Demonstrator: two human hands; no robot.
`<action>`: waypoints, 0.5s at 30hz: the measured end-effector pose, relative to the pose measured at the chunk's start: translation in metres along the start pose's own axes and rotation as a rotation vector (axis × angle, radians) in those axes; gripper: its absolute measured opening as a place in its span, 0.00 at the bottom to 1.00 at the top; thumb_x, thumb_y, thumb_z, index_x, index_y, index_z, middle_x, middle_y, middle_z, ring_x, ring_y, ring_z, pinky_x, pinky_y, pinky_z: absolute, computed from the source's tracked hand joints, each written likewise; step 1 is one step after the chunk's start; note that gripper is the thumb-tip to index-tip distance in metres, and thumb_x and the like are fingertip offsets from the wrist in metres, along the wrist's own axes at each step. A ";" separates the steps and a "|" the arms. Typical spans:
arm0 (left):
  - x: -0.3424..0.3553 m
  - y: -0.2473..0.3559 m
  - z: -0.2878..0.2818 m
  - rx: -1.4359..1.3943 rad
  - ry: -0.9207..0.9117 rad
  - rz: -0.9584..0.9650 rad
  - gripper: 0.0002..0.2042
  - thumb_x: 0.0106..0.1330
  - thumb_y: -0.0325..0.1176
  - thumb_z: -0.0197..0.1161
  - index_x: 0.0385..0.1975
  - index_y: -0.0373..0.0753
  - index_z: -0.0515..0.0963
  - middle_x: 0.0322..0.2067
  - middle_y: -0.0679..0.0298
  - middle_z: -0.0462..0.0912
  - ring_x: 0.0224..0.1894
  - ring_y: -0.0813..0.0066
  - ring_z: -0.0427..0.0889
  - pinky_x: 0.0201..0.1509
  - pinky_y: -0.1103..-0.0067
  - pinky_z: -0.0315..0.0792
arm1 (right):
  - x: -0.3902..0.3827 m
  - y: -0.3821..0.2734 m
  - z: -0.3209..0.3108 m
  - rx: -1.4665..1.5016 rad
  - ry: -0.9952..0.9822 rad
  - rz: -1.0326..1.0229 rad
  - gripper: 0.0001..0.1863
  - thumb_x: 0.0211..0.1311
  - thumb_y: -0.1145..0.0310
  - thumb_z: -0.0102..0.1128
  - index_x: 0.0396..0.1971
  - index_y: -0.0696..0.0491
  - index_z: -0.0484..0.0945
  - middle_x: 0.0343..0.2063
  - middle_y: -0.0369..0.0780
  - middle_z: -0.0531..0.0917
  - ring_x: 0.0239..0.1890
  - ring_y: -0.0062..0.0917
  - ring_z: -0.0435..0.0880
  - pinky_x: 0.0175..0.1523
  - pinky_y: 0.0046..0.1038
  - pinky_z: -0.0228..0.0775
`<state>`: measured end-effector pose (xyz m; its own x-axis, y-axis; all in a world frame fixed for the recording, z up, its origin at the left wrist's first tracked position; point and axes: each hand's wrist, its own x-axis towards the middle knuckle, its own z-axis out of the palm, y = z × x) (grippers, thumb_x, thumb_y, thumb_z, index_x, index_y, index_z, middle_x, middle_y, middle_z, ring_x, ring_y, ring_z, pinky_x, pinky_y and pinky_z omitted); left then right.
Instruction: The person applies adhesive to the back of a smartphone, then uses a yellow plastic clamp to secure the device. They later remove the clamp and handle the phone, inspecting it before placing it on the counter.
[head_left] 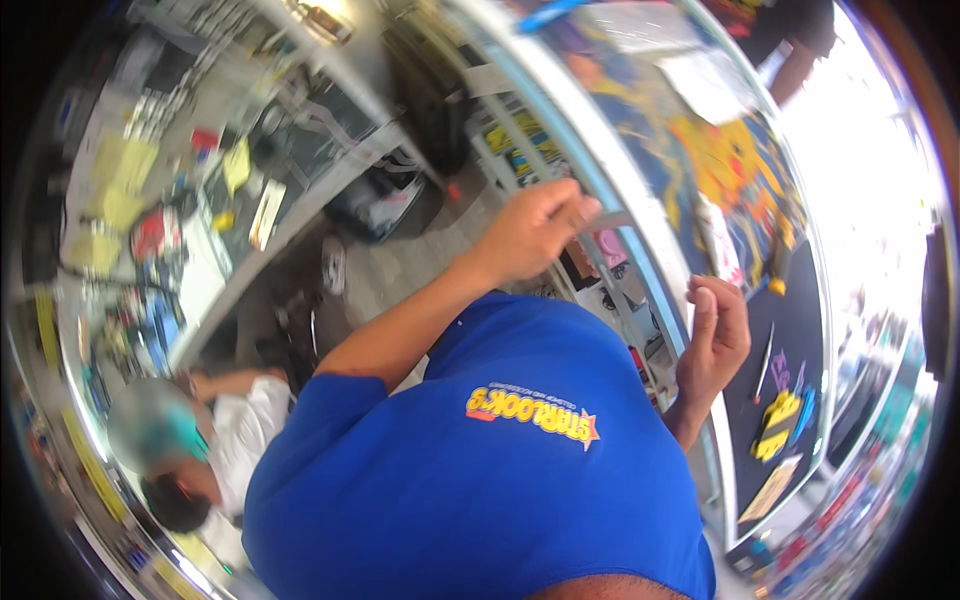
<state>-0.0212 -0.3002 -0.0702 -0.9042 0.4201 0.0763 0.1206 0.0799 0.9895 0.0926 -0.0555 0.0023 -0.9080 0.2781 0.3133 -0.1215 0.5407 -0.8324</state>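
My left hand (530, 232) is raised over the near edge of the glass-sided counter (640, 185), its fingers curled and pressed together. Whatever lies between those fingertips is too blurred to make out. Farther right, my right hand (716, 330) is held at the counter's edge, thumb and bent fingers drawn together; anything in them is hidden or too small to name. Just beyond it, a white tube (718, 240) with red marks lies on a colourful printed mat (640, 110). Beside the tube is a dark-handled tool (781, 255).
A thin screwdriver (765, 362) and a yellow-and-black tool (775, 425) lie on the dark counter top. White paper (705, 87) rests farther back. At left, a person in a white shirt (252, 430) is by a cluttered workbench (280, 215). A dark bin (385, 200) stands between.
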 end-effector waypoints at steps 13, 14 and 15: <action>-0.101 -0.062 -0.074 -1.247 -0.120 -0.157 0.38 0.82 0.65 0.31 0.67 0.36 0.72 0.59 0.53 0.81 0.63 0.64 0.77 0.70 0.70 0.67 | 0.000 -0.111 0.259 0.030 -1.128 -0.804 0.36 0.66 0.44 0.65 0.68 0.50 0.75 0.65 0.44 0.78 0.73 0.45 0.69 0.81 0.51 0.43; -0.113 -0.065 -0.083 -1.342 -0.025 -0.143 0.37 0.82 0.64 0.31 0.68 0.36 0.71 0.60 0.53 0.80 0.65 0.64 0.76 0.71 0.70 0.66 | -0.007 -0.101 0.280 -0.101 -1.103 -0.954 0.37 0.66 0.44 0.65 0.69 0.50 0.74 0.67 0.43 0.77 0.75 0.45 0.66 0.82 0.52 0.40; -0.126 -0.067 -0.093 -1.441 0.064 -0.126 0.37 0.82 0.63 0.31 0.69 0.36 0.70 0.61 0.53 0.80 0.67 0.63 0.75 0.72 0.70 0.65 | -0.011 -0.095 0.296 -0.107 -1.085 -0.943 0.37 0.67 0.44 0.63 0.70 0.49 0.73 0.68 0.43 0.76 0.76 0.46 0.64 0.82 0.52 0.37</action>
<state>0.0468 -0.4430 -0.1343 -0.8986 0.4356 -0.0523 -0.4341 -0.8658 0.2488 -0.0042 -0.3446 -0.0572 -0.3646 -0.9133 0.1812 -0.8516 0.2484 -0.4617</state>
